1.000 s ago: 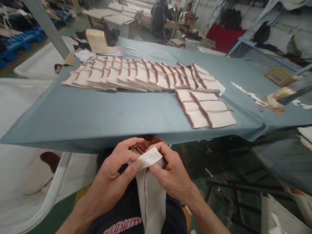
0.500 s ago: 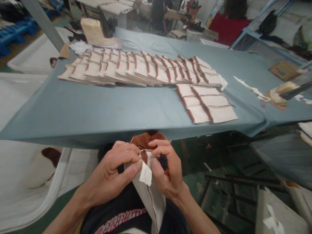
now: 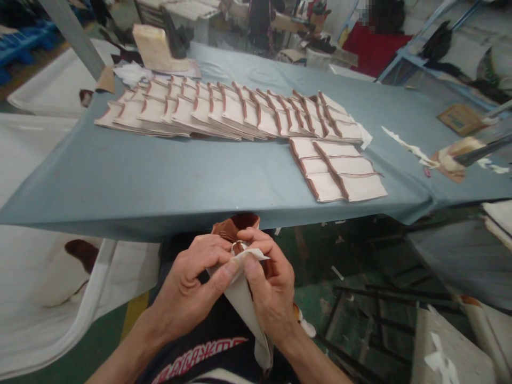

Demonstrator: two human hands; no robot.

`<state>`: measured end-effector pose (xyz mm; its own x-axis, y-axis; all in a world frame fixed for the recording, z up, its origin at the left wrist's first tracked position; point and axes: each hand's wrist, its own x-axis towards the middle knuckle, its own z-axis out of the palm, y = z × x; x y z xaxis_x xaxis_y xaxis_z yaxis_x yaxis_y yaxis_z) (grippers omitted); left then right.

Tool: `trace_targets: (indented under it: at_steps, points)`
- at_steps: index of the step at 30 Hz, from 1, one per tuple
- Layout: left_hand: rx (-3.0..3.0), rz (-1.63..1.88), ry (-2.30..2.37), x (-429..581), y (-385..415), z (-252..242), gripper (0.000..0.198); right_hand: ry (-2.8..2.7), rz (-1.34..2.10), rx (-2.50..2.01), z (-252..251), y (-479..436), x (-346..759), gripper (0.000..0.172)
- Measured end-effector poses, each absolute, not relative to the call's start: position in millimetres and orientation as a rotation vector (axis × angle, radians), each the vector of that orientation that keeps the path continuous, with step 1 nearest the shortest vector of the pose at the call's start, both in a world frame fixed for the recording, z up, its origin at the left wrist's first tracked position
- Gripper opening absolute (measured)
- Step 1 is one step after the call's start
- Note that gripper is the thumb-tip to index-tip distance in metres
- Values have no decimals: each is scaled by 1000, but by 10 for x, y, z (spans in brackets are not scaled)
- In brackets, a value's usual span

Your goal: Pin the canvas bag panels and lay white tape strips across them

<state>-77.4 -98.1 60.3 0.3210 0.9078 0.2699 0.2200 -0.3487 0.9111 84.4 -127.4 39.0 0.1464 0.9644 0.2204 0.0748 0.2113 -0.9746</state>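
The left hand [image 3: 192, 282] and the right hand [image 3: 272, 293] are both closed narrow. Their thumbs and fingertips pinch the top corner of a cream fabric piece [image 3: 245, 301], which is near, over the lap, just below the near edge of the table [image 3: 160, 186]. A brown bundle [image 3: 234, 226] sits just behind the fingers. Overlapping cream pieces [image 3: 224, 114] lie in rows farther on the table. At the left, a white bin [image 3: 24, 341] holds something cream and brown.

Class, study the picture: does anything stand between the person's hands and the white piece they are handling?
Nothing visible does. The left hand and right hand both pinch the white piece directly, just below the front edge of the table.
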Motion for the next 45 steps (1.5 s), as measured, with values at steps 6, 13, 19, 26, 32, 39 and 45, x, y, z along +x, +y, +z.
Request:
trace_targets:
  at_steps: [6, 13, 19, 26, 32, 39, 45]
  points:
    - [1467, 940, 1088, -851, -1039, 642, 17, -961, 1082, -1047, 518, -1327, 937, 30]
    - [1544, 611, 1077, -986, -921, 681, 31, -989, 1784, -1047, 742, -1236, 1323, 47]
    - [1727, 504, 1003, -1018, -846, 777, 25, -1264, 2033, -1138, 888, -1155, 1329, 52]
    - [1735, 464, 941, -987, -775, 789, 27, -1962, 1532, -1402, 1121, -927, 1276, 41]
    - [1852, 494, 933, -1010, -785, 769, 23, -2178, 1385, -1511, 1239, -832, 1241, 48]
    - [1794, 585, 861, -970, -795, 755, 19, -2333, 1315, -1508, 1339, -770, 1229, 48]
    - [1800, 639, 839, -977, -818, 692, 19, -2454, 1242, -1518, 1371, -763, 1193, 52]
